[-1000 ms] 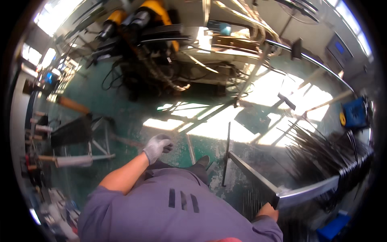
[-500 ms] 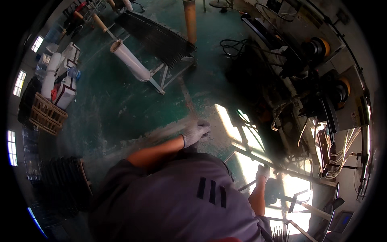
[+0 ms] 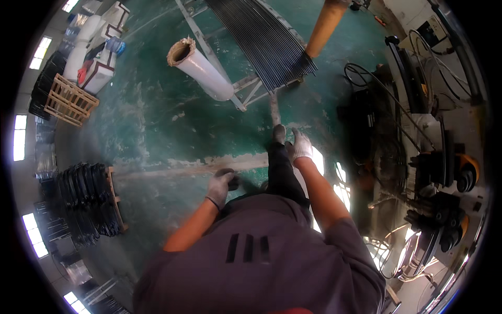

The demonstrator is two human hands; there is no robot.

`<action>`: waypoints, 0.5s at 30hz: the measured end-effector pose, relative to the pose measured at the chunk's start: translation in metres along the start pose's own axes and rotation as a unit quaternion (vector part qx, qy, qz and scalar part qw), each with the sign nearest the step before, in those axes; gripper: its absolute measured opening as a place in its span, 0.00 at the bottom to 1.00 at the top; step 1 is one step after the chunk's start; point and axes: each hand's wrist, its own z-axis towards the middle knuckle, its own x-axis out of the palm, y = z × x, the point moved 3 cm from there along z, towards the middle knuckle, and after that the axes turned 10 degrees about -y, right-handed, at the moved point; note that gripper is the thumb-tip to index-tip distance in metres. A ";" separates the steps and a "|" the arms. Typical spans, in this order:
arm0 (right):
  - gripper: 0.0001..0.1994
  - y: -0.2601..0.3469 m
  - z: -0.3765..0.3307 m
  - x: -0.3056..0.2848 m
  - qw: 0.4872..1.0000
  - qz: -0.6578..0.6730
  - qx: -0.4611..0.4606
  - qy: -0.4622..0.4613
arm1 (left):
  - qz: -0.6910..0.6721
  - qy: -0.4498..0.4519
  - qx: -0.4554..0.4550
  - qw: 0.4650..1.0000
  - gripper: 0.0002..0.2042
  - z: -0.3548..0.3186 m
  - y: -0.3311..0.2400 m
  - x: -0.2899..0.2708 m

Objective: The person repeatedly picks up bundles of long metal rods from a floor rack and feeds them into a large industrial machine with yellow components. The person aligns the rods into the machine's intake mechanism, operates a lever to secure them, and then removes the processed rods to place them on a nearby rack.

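Both my hands wear pale knit gloves and hang over the green floor as I stride forward, one dark-trousered leg stretched ahead. My left hand point(image 3: 220, 186) is loosely curled in front of my body, its dark fingertips apart from the thumb and no object visible in it. Farther out, beside my leg, my right hand point(image 3: 300, 146) has its fingers spread and holds nothing. Ahead lies a metal rack point(image 3: 246, 83) bearing a bundle of thin black rods point(image 3: 259, 39). Neither hand touches it.
A white-wrapped roll point(image 3: 206, 73) leans at the rack's left, and a brown tube point(image 3: 327, 29) stands at its right. Machinery with cables point(image 3: 439, 162) lines the right side. Stacked black parts point(image 3: 89, 204) and a wooden pallet point(image 3: 70, 99) are on the left.
My view has turned right and come nearer the rack. My right hand has swung forward from the sunlit frame at the right; my left hand has dropped back toward my body.
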 end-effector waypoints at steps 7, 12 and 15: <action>0.29 0.058 0.151 0.110 0.990 -0.078 -0.069 0.099 | 0.021 -0.082 -0.005 0.996 0.17 0.027 -0.061 0.010; 0.27 0.073 0.222 0.156 0.983 -0.142 -0.063 0.096 | -0.010 -0.151 0.060 0.987 0.17 0.049 -0.147 0.027; 0.17 0.074 0.241 0.181 0.983 -0.176 -0.056 -0.006 | -0.010 -0.191 0.060 0.980 0.17 0.062 -0.171 0.031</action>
